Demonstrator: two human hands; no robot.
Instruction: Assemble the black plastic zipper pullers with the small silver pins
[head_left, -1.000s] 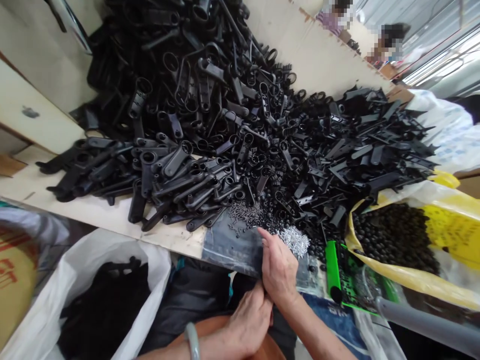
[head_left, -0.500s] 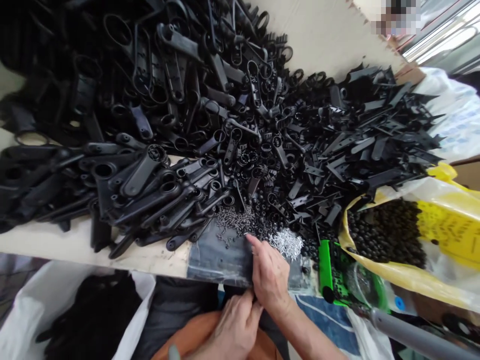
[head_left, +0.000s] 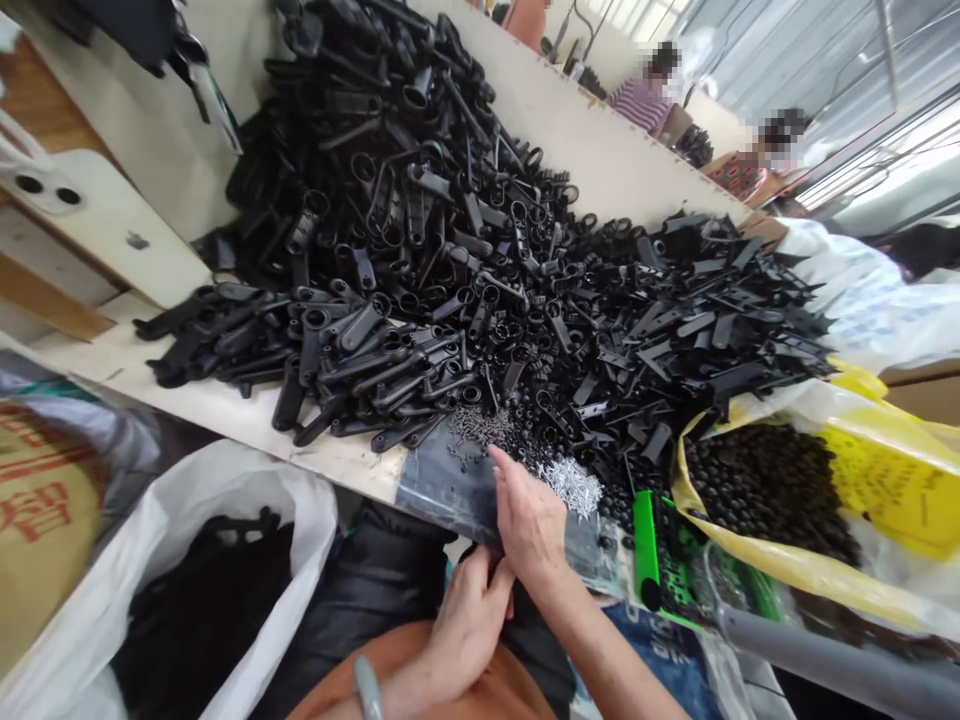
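My right hand (head_left: pixel 529 520) rests on a dark plastic sheet (head_left: pixel 442 485) at the table's front edge, its index finger stretched toward a small heap of dark screws (head_left: pixel 480 428); the other fingers curl under. A heap of shiny silver screws (head_left: pixel 574 487) lies just right of it. My left hand (head_left: pixel 469 620) sits below the table edge against my right wrist, fingers curled around something dark I cannot make out. A large pile of black plastic handles (head_left: pixel 420 250) covers the table (head_left: pixel 187 405) beyond.
A yellow bag of small black round parts (head_left: pixel 772 480) lies at the right, a green tool (head_left: pixel 645 545) beside it. A white sack holding black parts (head_left: pixel 202 590) stands lower left. A white phone (head_left: pixel 112 235) leans at the left. Other people sit far back.
The camera view has swung back up and left. My right hand stays at the screws; my left hand stays tucked under it, shifting slightly.
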